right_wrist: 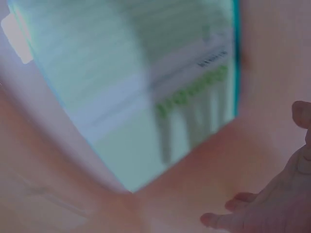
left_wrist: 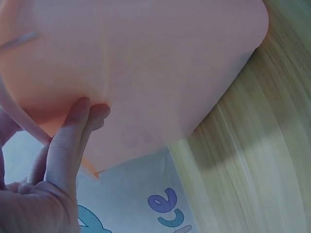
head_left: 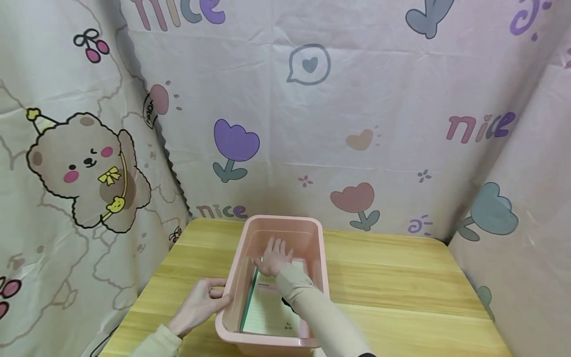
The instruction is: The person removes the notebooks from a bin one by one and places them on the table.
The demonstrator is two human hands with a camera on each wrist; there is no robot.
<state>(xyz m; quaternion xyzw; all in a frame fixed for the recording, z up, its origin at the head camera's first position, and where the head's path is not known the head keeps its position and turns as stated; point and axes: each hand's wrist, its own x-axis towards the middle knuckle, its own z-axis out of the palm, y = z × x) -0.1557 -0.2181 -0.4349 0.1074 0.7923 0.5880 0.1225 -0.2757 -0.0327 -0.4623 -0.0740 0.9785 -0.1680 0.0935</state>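
A pink plastic bin [head_left: 324,277] stands on the table, with a pale green notebook [head_left: 263,312] lying flat on its floor. My left hand [head_left: 198,303] pinches the bin's left rim; in the left wrist view, its fingers [left_wrist: 68,145] lie against the bin's wall [left_wrist: 160,73]. Over the notebook's far end, inside the bin, hovers my right hand [head_left: 274,259], fingers spread and holding nothing. The right wrist view shows the notebook's cover [right_wrist: 97,73] with green lettering and a shadow of fingers. My right forearm hides part of the notebook and a small black patch.
The wooden table [head_left: 392,282] extends on both sides of the bin. A printed cloth [head_left: 285,109] with flowers and a bear hangs behind the table and along its sides.
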